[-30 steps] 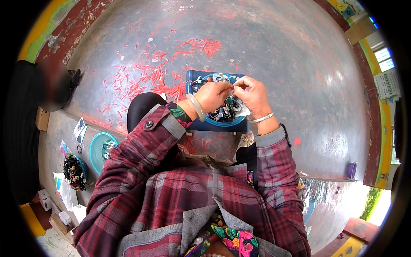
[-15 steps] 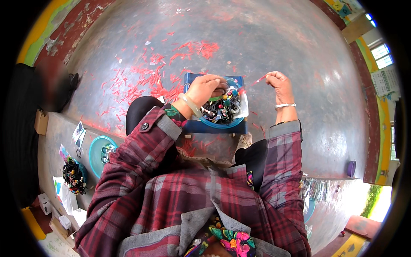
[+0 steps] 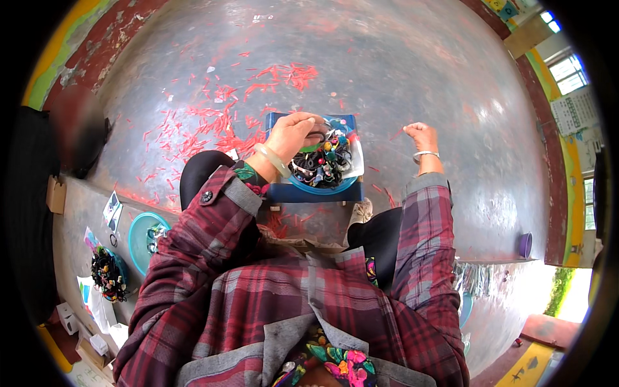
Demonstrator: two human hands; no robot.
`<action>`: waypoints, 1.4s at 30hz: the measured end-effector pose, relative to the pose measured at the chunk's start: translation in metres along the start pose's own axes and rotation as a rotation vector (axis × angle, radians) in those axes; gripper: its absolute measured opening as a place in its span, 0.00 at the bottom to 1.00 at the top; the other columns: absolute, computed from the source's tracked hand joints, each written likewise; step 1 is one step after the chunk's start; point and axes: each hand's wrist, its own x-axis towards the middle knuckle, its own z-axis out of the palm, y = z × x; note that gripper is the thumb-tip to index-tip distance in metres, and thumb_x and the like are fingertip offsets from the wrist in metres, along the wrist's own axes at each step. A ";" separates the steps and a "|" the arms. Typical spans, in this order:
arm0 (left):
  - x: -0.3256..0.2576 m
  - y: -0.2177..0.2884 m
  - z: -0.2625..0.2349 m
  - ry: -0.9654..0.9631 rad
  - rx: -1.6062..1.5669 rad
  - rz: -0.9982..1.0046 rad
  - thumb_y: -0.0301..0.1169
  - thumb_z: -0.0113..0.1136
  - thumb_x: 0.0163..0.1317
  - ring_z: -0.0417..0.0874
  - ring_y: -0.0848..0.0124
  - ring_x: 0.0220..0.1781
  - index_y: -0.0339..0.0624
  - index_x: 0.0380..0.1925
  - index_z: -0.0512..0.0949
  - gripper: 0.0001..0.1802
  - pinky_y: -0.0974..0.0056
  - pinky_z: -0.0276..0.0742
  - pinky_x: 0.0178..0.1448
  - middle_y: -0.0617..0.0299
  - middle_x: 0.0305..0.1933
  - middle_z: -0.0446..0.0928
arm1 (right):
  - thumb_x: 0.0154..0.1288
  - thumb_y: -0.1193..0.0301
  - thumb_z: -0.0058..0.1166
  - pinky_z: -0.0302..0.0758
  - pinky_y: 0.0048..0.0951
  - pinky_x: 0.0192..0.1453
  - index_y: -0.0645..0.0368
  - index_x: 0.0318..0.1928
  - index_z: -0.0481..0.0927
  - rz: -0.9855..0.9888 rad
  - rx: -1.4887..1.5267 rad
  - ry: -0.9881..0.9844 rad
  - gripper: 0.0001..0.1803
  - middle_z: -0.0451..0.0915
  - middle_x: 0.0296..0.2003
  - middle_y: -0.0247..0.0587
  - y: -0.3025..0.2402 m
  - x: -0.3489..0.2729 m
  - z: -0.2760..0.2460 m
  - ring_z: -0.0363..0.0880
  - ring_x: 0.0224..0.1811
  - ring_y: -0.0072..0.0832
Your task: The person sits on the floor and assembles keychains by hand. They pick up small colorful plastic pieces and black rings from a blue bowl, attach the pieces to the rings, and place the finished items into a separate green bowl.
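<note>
Over a blue basin (image 3: 329, 190) my left hand (image 3: 290, 138) is closed with the fingertips together, on a black hair tie (image 3: 317, 135) that loops out past them. Fingers and palm hide part of it. Black elastic hair ties with coloured beads (image 3: 322, 166) fill the basin, which rests on a small blue stool (image 3: 280, 192). Well to the right of the stool, my right hand (image 3: 423, 137) pinches a thin red strip (image 3: 396, 135) whose free end points left. A white sheet (image 3: 355, 158) lies at the basin's right side.
Red strips (image 3: 222, 122) litter the floor beyond my left knee. Down to the left stand a turquoise basin (image 3: 138, 242) and a heap of beaded hair ties (image 3: 108, 274). A dark-clothed person (image 3: 32, 206) is at the far left. A purple container (image 3: 525, 245) stands at right.
My right hand has moved down slightly, its red strip now apart from the basin. My left hand stays over the basin. The whole view has shifted a little.
</note>
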 end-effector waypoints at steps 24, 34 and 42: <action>-0.001 -0.004 0.000 0.014 0.045 0.000 0.28 0.41 0.65 0.77 0.65 0.47 0.31 0.44 0.71 0.14 0.64 0.75 0.51 0.53 0.45 0.75 | 0.51 0.69 0.52 0.65 0.33 0.56 0.54 0.46 0.78 0.343 0.217 -0.246 0.19 0.74 0.51 0.32 -0.002 -0.015 -0.029 0.68 0.56 0.32; 0.002 -0.007 0.000 -0.052 0.054 -0.004 0.28 0.40 0.65 0.77 0.65 0.47 0.30 0.45 0.71 0.14 0.64 0.75 0.51 0.52 0.44 0.75 | 0.58 0.74 0.47 0.63 0.39 0.58 0.56 0.54 0.72 0.347 0.507 -0.276 0.21 0.71 0.54 0.41 -0.003 -0.018 -0.041 0.66 0.59 0.36; 0.000 -0.003 0.003 -0.088 -0.040 -0.002 0.27 0.40 0.65 0.77 0.65 0.47 0.29 0.44 0.71 0.14 0.64 0.75 0.51 0.52 0.44 0.75 | 0.58 0.66 0.54 0.69 0.27 0.50 0.62 0.51 0.72 0.169 0.702 -0.285 0.21 0.76 0.47 0.43 -0.029 -0.026 -0.043 0.74 0.51 0.29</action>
